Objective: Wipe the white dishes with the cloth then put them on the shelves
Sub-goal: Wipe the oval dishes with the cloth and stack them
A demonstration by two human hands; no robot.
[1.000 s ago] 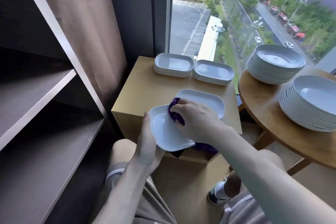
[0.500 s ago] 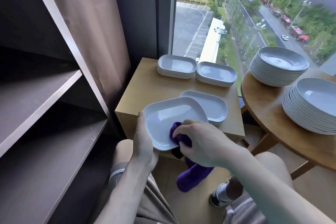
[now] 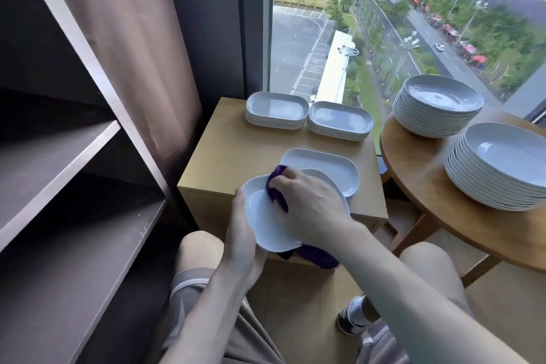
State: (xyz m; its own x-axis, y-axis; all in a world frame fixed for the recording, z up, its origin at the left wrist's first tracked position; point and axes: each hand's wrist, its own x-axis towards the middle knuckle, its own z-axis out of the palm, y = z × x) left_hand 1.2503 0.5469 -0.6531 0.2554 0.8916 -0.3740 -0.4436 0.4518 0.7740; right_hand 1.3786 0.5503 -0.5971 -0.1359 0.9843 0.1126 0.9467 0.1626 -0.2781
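Gripping the white dish (image 3: 263,216) by its left rim with the left hand (image 3: 243,230), thumb over the edge, fingers underneath and out of sight. Pressing the purple cloth (image 3: 276,189) into the hollow of the dish with the right hand (image 3: 310,207), fingers curled round the wad, loose tail dangling below the wrist. Holding the dish tilted in the air between both hands, over the near edge of the tabletop (image 3: 230,142), close in front of a second dish (image 3: 325,165) lying flat just beyond the right hand.

Probably mid-wipe. Main risk: a slip, given a one-sided hold on a smooth rim and cloth pressure pushing away from that hold. Easy to lever the dish loose by rubbing too hard and drop it onto the second dish or the floor. Easy also to clip the second dish with the far rim. Later, left of the left hand, shelves (image 3: 74,245) behind an upright post: a likely place to knock the rim on the way in.
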